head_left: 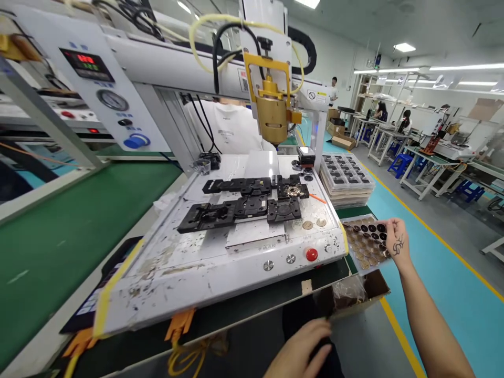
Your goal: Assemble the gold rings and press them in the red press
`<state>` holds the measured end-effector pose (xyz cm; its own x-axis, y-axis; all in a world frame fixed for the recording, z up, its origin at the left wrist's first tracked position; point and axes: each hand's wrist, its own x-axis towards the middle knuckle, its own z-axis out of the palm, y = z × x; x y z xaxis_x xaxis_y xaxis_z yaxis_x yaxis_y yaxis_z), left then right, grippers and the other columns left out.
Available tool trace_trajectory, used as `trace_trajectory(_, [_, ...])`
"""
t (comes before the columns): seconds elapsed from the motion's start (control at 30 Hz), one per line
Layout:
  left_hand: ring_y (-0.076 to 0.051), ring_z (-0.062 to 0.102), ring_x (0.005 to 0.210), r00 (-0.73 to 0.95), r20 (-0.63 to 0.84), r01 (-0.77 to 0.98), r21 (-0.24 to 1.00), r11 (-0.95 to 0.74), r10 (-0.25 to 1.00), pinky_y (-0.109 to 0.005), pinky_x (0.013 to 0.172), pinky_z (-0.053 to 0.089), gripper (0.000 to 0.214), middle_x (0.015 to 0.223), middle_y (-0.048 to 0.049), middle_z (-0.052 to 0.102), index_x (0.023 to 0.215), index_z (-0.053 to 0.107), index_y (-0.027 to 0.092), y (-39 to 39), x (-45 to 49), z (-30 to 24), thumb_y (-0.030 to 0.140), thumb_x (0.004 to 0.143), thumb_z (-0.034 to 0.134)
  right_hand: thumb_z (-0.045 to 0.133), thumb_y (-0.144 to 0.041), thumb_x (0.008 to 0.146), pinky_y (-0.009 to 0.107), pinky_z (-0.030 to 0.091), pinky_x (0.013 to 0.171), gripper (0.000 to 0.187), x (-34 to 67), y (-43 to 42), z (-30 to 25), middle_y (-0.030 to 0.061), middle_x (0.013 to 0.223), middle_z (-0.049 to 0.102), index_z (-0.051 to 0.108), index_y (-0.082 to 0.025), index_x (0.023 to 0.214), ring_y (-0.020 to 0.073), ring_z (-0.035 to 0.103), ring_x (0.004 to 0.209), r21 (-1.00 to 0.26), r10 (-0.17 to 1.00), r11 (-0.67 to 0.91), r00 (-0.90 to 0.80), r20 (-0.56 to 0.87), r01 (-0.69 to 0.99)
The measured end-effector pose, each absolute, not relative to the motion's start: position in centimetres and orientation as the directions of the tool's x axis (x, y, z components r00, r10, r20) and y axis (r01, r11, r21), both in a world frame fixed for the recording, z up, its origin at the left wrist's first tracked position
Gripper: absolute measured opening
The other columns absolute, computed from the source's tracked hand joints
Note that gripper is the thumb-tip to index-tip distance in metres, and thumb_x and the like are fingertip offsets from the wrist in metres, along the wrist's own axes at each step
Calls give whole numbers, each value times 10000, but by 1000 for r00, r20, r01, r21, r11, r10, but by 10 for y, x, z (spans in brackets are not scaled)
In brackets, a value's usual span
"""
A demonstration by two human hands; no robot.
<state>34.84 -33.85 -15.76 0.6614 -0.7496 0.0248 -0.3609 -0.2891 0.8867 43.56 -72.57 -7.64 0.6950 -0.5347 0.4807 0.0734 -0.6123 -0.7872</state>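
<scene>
On the right, my right hand (397, 241) pinches the edge of a sheet of round discs (364, 257). Its raised part shows black discs, while the lower part carries tan ones. My left hand (303, 346) is low in the view, slightly blurred, over my dark-clothed lap. Its thumb stands apart from the fingers, and nothing shows in it. Two loose tan discs (314, 224) lie on the white machine bed (189, 257). Behind them are black fixtures (250, 206), one holding a shiny round part (292, 191).
A gold dispensing head (271, 115) hangs above the fixtures. Stacked trays of black parts (346, 172) stand right of the machine. A red button (311, 254) sits on its front edge. Below the sheet is an open cardboard box (362, 294) with clear plastic. A person in a white shirt (228, 126) is behind the machine.
</scene>
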Motion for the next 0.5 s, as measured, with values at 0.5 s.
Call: trace_trajectory(0.5, [-362, 462, 1521, 384, 347, -859, 473, -194, -856, -583, 1273, 358, 453, 1558, -108, 612, 1471, 607, 277, -540, 468, -151, 270, 1021, 653, 586, -547, 1064, 390, 604, 810, 413, 450, -794, -6, 61, 1005, 750, 696, -151, 1114, 196, 725, 836, -763, -653, -638, 453, 607, 101])
